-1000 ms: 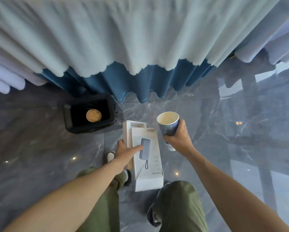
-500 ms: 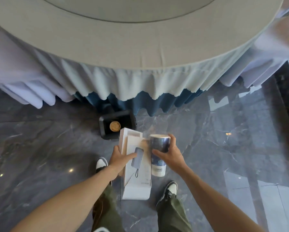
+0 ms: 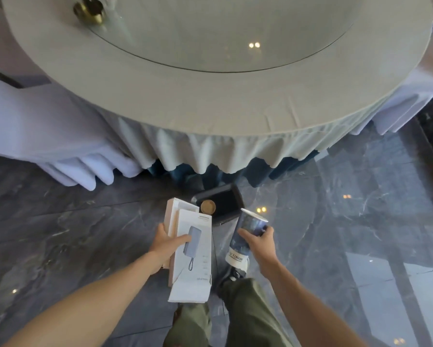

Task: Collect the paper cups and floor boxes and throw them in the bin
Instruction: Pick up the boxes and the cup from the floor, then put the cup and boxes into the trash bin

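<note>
My left hand [image 3: 166, 242] grips two flat white boxes [image 3: 193, 261] stacked together, the top one printed with a blue power bank. My right hand [image 3: 259, 242] holds a blue patterned paper cup [image 3: 245, 236] tilted, its white rim pointing toward the bin. The black rectangular bin [image 3: 225, 202] stands on the floor just ahead of both hands, at the foot of the table skirt. A round brownish object [image 3: 208, 206] lies inside it near its left side.
A large round table [image 3: 210, 91] with a pale cloth and glass turntable fills the upper view; a brass object [image 3: 89, 12] sits on it. White chair covers [image 3: 60, 146] hang at left. My legs and a shoe stand on the dark marble floor [image 3: 335, 221].
The view has risen and pulled back, so the table top now shows. The cup has tipped over toward the bin. The boxes stay held in my left hand.
</note>
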